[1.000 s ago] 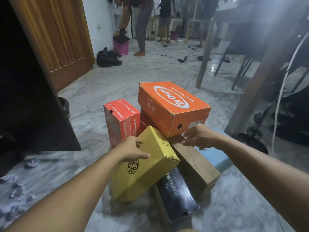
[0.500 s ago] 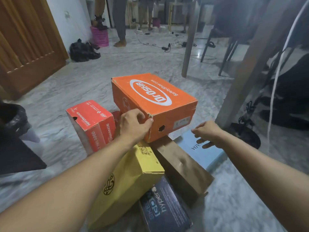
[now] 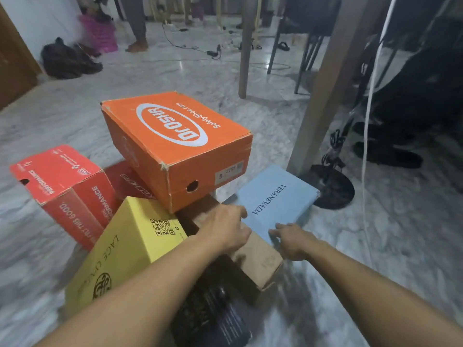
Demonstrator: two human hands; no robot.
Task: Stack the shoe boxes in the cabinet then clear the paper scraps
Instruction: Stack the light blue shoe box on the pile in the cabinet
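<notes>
Pile of shoe boxes on the marble floor (image 3: 250, 116); cabinet not in view. Landmark = orange box (image 3: 175, 146), top of the pile, lid up, label end and round hole facing the camera.

- Brown box (image 3: 258, 259): under the orange box, runs out toward the camera from beneath it.
- Light blue box (image 3: 278, 201): right of and below the orange box, lying flat, near edge against the brown box.
- Yellow box (image 3: 132, 249): below-left of the orange box, tilted, leaning on the pile, QR code up.
- Red box (image 3: 60, 181): left of the orange box, standing apart from it, tilted.
- Second red box (image 3: 125, 181): wedged under the orange box's left edge, only partly visible.
- Black box (image 3: 215, 319): nearest the camera, below the brown box, blurred.

Hands:
- Left hand (image 3: 225, 231): on the brown box just below the orange box, fingers curled loosely, tips at the blue box's left edge. Cannot tell whether they actually clamp anything.
- Right hand (image 3: 293, 240): at the blue box's near corner, fingers fairly straight, index laid on the lid. Not wrapped around it.

Right of the orange box: wooden table leg (image 3: 323, 96), with a black round base (image 3: 333, 189) on the floor beside it. Behind, far left: dark bags (image 3: 67, 61), pink basket (image 3: 100, 33), a person's legs (image 3: 137, 23).
</notes>
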